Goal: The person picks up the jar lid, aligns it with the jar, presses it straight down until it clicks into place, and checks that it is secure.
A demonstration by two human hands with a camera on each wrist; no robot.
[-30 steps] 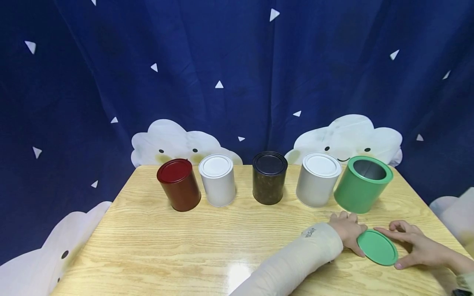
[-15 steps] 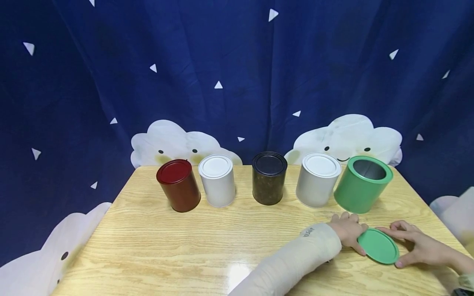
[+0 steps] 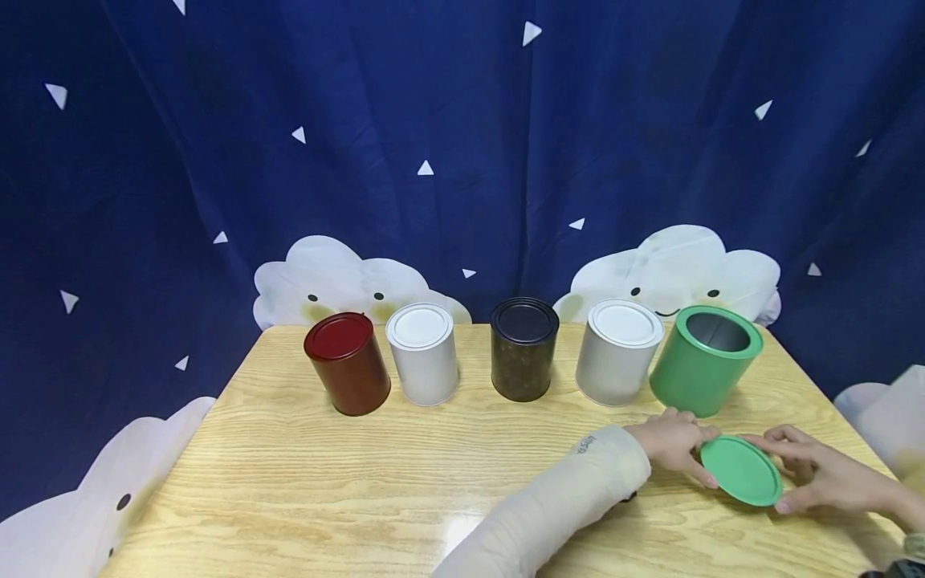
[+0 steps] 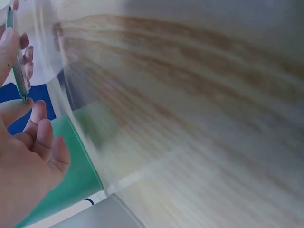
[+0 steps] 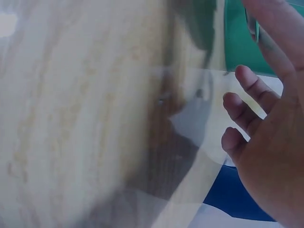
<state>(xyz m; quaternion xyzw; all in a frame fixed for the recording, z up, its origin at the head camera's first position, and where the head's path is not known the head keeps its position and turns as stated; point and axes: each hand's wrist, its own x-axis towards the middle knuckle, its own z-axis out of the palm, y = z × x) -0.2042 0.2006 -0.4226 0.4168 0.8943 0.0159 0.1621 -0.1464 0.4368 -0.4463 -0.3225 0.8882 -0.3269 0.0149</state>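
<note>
A round green lid (image 3: 742, 472) is held between my two hands at the right of the table, raised off the wood. My left hand (image 3: 670, 441) pinches its left edge with thumb and fingers. At the opposite edge, my right hand (image 3: 824, 474) holds it between thumb and index finger, the other fingers loosely bent. The left wrist view shows the lid (image 4: 18, 71) nearly edge-on, with a gap over the table. Just behind the hands stands the open green can (image 3: 697, 381), its dark inside visible.
Left of the green can, a row of lidded cans runs along the table's back: a white can (image 3: 617, 357), a black can (image 3: 523, 357), another white can (image 3: 426, 361) and a dark red can (image 3: 350, 369). A blue curtain (image 3: 462, 120) with clouds hangs behind the table (image 3: 325, 490).
Both hands have raised the green lid a little and moved it slightly away from the person. The cans stand where they were.
</note>
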